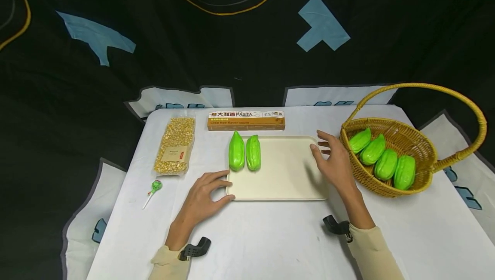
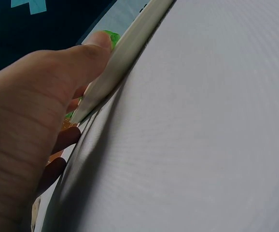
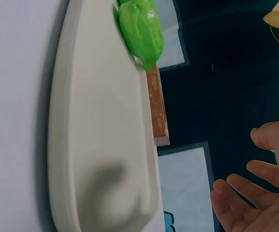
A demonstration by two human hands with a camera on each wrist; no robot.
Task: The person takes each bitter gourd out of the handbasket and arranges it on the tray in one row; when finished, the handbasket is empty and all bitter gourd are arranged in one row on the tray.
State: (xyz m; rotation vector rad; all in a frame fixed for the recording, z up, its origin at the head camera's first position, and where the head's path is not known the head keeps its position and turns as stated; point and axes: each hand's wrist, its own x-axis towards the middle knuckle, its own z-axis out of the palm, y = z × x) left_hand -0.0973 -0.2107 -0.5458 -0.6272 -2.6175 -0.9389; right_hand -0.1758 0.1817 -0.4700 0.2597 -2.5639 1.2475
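Note:
Two glossy, bright green ribbed fruits (image 1: 236, 151) with pointed tips lie side by side at the left end of a cream rectangular tray (image 1: 286, 168). At the tray's left edge, my left hand (image 1: 203, 196) touches the rim, thumb near the front corner and fingers spread along the side. In the left wrist view its thumb (image 2: 93, 58) overlaps the tray's rim. My right hand (image 1: 334, 161) is held over the tray's right end, fingers apart and holding nothing, and casts a shadow on it. A wicker basket (image 1: 425, 142) with several more green fruits (image 1: 386, 164) stands right of that hand.
Behind the tray lies a brown-and-white pasta box (image 1: 246, 121). To the left are a clear bag of yellow corn kernels (image 1: 175, 144) and a green-wrapped lollipop (image 1: 155, 186). The basket's tall handle (image 1: 481, 125) arches over its right side. A white cloth covers the table (image 1: 263, 241).

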